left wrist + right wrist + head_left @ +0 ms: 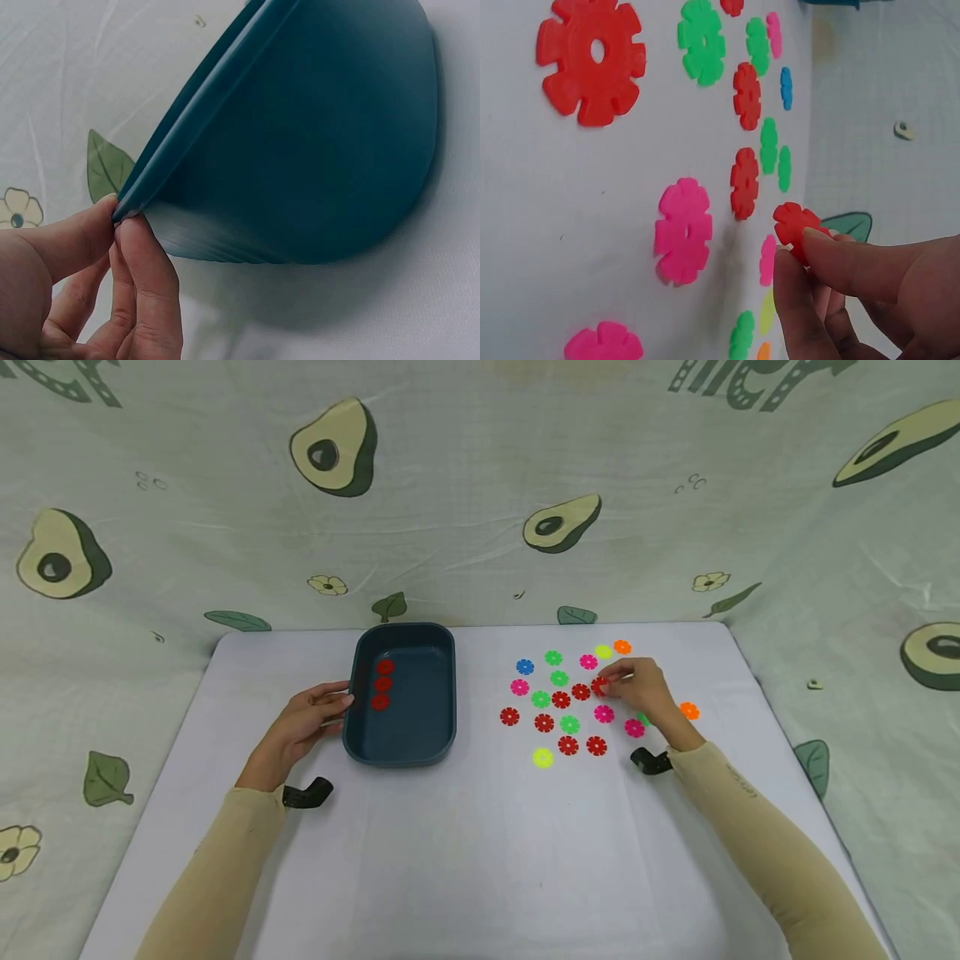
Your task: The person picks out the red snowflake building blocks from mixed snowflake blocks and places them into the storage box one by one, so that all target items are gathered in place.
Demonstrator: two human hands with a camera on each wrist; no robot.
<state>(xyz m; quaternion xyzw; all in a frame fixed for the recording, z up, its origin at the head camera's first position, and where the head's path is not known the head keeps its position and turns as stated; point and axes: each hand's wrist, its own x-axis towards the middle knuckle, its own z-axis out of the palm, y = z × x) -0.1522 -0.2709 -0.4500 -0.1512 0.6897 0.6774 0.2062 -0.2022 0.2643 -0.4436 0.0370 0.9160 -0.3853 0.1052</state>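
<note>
Left hand [303,722]: fingers pinch left rim of tray [423,714], which sits on worktop [450,860]; a tug could tilt it and slide the three red discs [383,683] inside. Right hand [639,688]: fingers pinch a red disc [789,222] by its edge; slack grip could drop it among loose discs [561,700]. Beyond, far yellow disc [603,652] risks a knuckle brush.

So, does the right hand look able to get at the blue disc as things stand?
Probably yes: the blue disc lies uncovered and nothing tall stands between it and the right hand, though that hand pinches a red disc.
</note>
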